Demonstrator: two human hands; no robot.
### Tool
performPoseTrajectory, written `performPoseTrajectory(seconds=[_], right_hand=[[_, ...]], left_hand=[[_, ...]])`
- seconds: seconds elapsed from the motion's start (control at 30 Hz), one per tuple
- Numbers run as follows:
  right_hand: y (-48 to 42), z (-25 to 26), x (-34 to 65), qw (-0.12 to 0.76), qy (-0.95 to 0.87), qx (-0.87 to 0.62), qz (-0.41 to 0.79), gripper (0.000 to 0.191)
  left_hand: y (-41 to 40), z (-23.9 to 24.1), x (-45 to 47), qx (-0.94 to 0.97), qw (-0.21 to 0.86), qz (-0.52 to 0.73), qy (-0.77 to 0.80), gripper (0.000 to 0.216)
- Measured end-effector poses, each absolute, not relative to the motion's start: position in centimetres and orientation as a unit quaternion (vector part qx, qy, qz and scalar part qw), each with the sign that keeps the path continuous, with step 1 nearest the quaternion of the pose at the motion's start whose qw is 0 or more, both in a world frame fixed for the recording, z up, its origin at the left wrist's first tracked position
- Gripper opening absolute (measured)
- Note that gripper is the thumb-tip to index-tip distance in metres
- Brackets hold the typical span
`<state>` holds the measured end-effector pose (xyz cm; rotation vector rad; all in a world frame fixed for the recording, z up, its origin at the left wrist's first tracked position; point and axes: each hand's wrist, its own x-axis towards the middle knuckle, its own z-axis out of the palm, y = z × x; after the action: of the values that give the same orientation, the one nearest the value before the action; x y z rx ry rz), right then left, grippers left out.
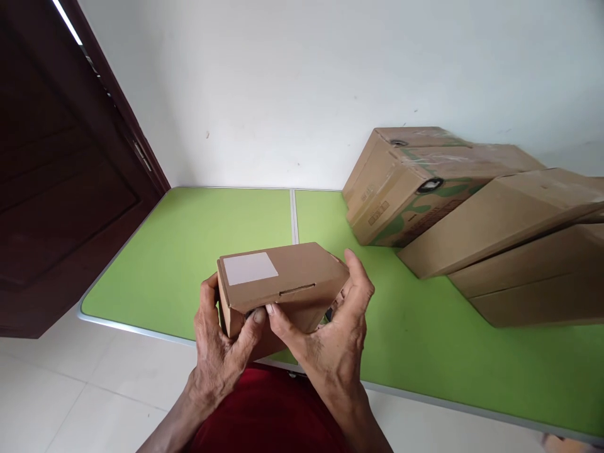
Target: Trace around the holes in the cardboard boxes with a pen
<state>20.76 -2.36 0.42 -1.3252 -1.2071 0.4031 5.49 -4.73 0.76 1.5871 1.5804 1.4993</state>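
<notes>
- While both hands clamp it, the box [287, 280] sits at lower centre of the frame, held over the near edge of the green counter [189, 251].
- At the box's left end, the left hand [219, 343] grips from below, its thumb pressed on the front face.
- At the other end, the right hand [337, 333] wraps the side with fingers pointing up, its thumb on the front face touching the left thumb.
- On the lid's left part lies a white label [250, 268]; a tab slot shows near the lid's front edge.
- Bigger cartons [472, 214] lie tilted on the counter at the right of the frame, well apart from the hands.
- Upper left shows a dark door [61, 189]; bottom centre shows red cloth [268, 415].
</notes>
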Motion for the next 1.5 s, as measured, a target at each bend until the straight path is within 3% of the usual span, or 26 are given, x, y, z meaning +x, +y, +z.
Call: performPoseTrajectory(seconds=[0.33, 0.47, 0.57, 0.73, 0.83, 0.9, 1.0, 1.1, 1.2, 1.37, 1.5], right_hand=[[-1.9, 3.1, 21.4, 0.579, -0.604, -0.545, 0.059, 0.101], [-1.4, 3.2, 22.0, 0.591, -0.555, -0.565, 0.153, 0.104], [-1.2, 3.6, 22.6, 0.592, -0.524, -0.576, 0.209, 0.106], [-0.9, 4.3, 22.9, 0.615, -0.531, -0.526, 0.250, 0.111], [-0.6, 4.1, 23.2, 0.616, -0.531, -0.492, 0.313, 0.123], [-0.5, 3.7, 23.4, 0.573, -0.537, -0.487, 0.382, 0.115], [-0.8, 3.2, 23.6, 0.477, -0.559, -0.452, 0.506, 0.080], [-1.3, 2.7, 23.3, 0.469, -0.550, -0.428, 0.542, 0.061], [-1.4, 2.4, 23.0, 0.516, -0.508, -0.418, 0.549, 0.057], [-1.4, 2.2, 22.6, 0.580, -0.403, -0.396, 0.587, 0.054], [-1.5, 1.4, 22.3, 0.594, -0.319, -0.389, 0.627, 0.060]], left_hand=[[-3.7, 2.9, 3.3, 0.637, 0.155, 0.521, 0.547, 0.070], [-3.6, 3.2, 2.7, 0.639, 0.267, 0.497, 0.522, 0.079], [-3.9, 3.0, 2.9, 0.623, 0.359, 0.470, 0.512, 0.065], [-4.9, 2.8, 3.5, 0.555, 0.351, 0.512, 0.553, 0.052], [-5.1, 3.1, 3.4, 0.448, 0.439, 0.558, 0.544, 0.058], [-4.8, 3.2, 3.0, 0.371, 0.499, 0.581, 0.525, 0.067], [-4.0, 2.7, 1.8, 0.312, 0.525, 0.607, 0.509, 0.076], [-3.6, 1.6, 0.7, 0.286, 0.534, 0.613, 0.507, 0.071], [-4.0, 0.6, 0.4, 0.281, 0.513, 0.627, 0.514, 0.064], [-4.2, 0.4, 1.9, 0.402, 0.453, 0.627, 0.491, 0.077], [-3.4, 0.4, 2.3, 0.459, 0.408, 0.600, 0.513, 0.074]])
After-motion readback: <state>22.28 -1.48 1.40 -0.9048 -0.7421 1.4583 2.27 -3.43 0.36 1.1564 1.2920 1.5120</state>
